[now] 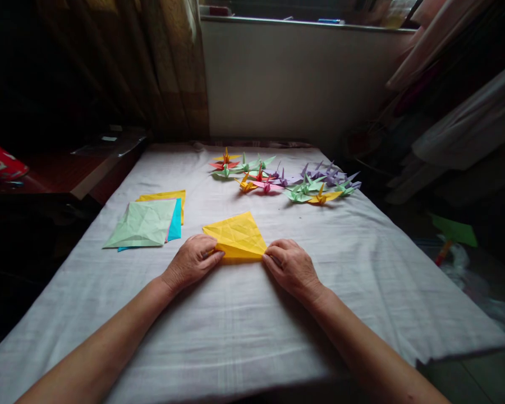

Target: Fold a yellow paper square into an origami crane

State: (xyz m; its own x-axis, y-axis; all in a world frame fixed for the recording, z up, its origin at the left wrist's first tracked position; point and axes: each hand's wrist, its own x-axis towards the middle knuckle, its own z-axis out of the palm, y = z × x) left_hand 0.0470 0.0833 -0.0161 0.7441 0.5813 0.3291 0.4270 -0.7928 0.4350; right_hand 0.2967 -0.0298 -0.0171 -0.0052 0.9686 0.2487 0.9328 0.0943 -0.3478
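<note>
A creased sheet of yellow origami paper (238,233) is held over the middle of the cloth-covered table. My left hand (196,258) pinches its near left part between thumb and fingers. At the near right corner, my right hand (292,266) grips the paper the same way. The near edge is bent up, and crease lines cross the rest of the sheet. Both hands' fingertips partly cover the paper's near corners.
Creased green, blue and yellow sheets (147,221) lie stacked at the left. Several folded paper cranes (267,185) stand toward the back. The white tablecloth (219,336) hangs over the right edge. A dark wooden surface (88,168) adjoins at left; clothes hang at right.
</note>
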